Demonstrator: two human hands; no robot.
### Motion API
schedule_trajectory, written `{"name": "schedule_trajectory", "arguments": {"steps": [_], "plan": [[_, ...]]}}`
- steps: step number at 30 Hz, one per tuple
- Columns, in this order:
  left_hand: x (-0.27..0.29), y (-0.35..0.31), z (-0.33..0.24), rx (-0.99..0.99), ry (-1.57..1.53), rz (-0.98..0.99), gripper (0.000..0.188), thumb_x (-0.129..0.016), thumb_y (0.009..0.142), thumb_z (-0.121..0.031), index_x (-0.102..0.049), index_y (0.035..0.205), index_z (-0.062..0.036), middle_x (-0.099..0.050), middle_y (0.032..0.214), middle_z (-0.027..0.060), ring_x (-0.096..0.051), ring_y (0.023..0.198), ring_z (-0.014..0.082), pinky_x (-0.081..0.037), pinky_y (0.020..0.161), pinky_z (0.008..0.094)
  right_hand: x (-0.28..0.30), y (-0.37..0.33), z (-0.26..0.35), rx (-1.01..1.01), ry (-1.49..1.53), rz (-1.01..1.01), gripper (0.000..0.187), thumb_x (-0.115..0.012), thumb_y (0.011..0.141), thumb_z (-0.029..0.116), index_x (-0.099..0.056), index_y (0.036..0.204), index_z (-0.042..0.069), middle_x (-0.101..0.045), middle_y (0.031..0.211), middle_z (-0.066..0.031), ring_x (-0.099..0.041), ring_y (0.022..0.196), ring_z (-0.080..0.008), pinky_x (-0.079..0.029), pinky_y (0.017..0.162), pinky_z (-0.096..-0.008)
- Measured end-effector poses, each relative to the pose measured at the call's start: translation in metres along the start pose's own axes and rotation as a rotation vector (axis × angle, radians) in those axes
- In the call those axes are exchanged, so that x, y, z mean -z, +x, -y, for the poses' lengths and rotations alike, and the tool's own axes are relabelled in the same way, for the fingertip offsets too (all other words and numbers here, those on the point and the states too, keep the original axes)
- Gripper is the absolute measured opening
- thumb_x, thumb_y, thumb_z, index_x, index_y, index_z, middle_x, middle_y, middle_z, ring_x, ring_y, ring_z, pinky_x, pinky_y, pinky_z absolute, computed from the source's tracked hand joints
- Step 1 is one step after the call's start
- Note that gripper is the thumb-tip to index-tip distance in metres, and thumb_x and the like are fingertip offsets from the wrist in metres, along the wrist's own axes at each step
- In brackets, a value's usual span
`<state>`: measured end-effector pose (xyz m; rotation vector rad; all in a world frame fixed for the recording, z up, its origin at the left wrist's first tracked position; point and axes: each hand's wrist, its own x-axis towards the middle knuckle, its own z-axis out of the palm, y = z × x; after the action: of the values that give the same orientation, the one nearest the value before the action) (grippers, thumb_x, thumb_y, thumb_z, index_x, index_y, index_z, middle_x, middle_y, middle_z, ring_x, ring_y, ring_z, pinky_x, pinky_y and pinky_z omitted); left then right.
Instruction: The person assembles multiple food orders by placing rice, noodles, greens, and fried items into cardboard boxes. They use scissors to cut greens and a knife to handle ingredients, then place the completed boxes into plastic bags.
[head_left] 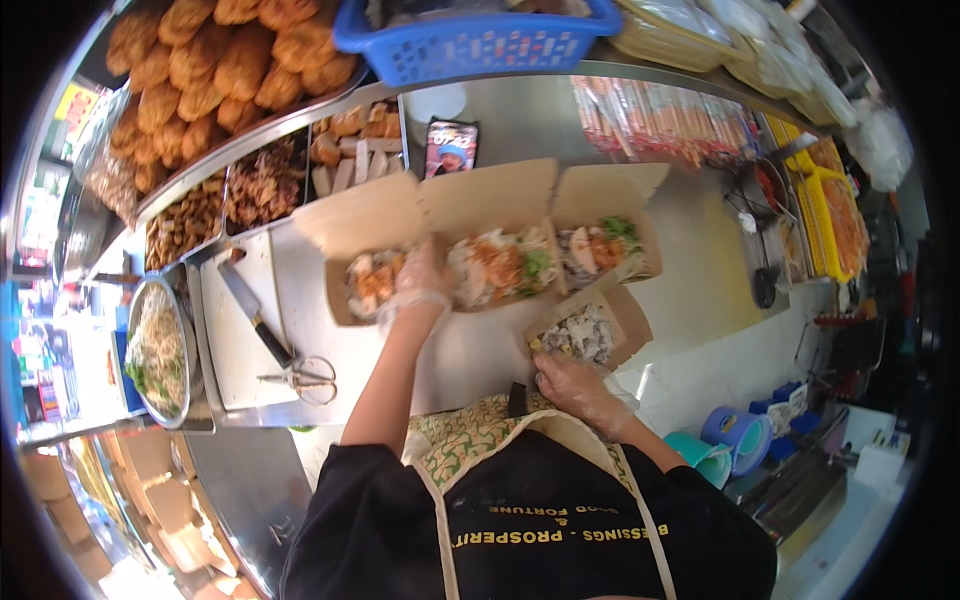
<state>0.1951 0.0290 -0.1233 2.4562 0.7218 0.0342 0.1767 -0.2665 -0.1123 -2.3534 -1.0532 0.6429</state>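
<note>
Boxes stand in a row at twelve o'clock on the bench (690, 250), three cardboard boxes (500, 262) already filled, while the left hand (420, 280) spreads over the leftmost and the right hand (578, 385) pinches the fourth box (585, 332), partly filled, lid open.

Four brown cardboard food boxes sit open mid-frame: three in a row, left (365, 285), middle (500, 265), right (605, 245), plus one smaller box (585, 335) below them. Left of centre lie one knife (255, 320) and one pair of scissors (305, 378) on one white cutting board (235, 350). One blue basket (480, 45) stands at the top, and two gloved hands are in view, left (420, 285) and right (575, 390).
</note>
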Motion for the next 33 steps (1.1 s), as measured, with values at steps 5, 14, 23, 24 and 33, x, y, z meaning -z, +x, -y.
{"name": "schedule_trajectory", "arguments": {"steps": [5,14,23,24,33], "plan": [[-0.023,0.026,-0.027,-0.007,-0.039,0.124,0.042,-0.053,0.088,-0.020,-0.057,0.124,0.0007,-0.066,0.114,0.0220,-0.063,0.106,0.0386,-0.050,0.093,0.0459,-0.017,0.028,0.026,-0.037,-0.067,0.086,0.019,-0.055,0.090,0.017,-0.052,0.107,0.009,-0.062,0.097,-0.0193,-0.063,0.083,-0.0417,-0.051,0.070,-0.0527],[0.104,-0.011,0.078,-0.313,-0.279,-0.015,0.034,-0.060,0.090,-0.028,-0.064,0.117,-0.0089,-0.070,0.099,0.0162,-0.065,0.097,0.0364,-0.049,0.090,0.0432,-0.059,0.092,0.132,-0.130,0.083,0.169,0.033,-0.061,0.090,0.025,-0.052,0.112,0.002,-0.062,0.099,-0.0251,-0.060,0.093,-0.0443,-0.047,0.082,-0.0504],[0.284,-0.118,0.340,0.355,-0.003,-0.480,0.024,-0.064,0.091,-0.014,-0.068,0.114,-0.0144,-0.072,0.102,0.0119,-0.069,0.092,0.0220,-0.053,0.078,0.0357,-0.121,0.169,0.261,-0.068,0.181,0.166,0.039,-0.059,0.092,0.025,-0.052,0.121,-0.001,-0.064,0.104,-0.0276,-0.061,0.097,-0.0452,-0.047,0.084,-0.0498],[0.304,-0.137,0.364,0.391,0.073,-0.573,0.025,-0.063,0.092,-0.014,-0.068,0.116,-0.0154,-0.071,0.103,0.0103,-0.068,0.090,0.0217,-0.053,0.078,0.0361,-0.122,0.174,0.273,-0.006,0.158,0.101,0.041,-0.059,0.093,0.026,-0.051,0.124,-0.001,-0.064,0.105,-0.0272,-0.061,0.096,-0.0446,-0.048,0.083,-0.0497],[0.464,-0.187,0.507,0.540,0.095,-0.650,0.044,-0.071,0.089,-0.016,-0.059,0.131,-0.0185,-0.063,0.121,0.0072,-0.062,0.095,0.0173,-0.050,0.087,0.0333,-0.143,0.194,0.367,0.241,-0.249,0.368,0.051,-0.055,0.092,0.016,-0.043,0.139,-0.002,-0.063,0.098,-0.0220,-0.066,0.089,-0.0369,-0.054,0.077,-0.0457]]}}
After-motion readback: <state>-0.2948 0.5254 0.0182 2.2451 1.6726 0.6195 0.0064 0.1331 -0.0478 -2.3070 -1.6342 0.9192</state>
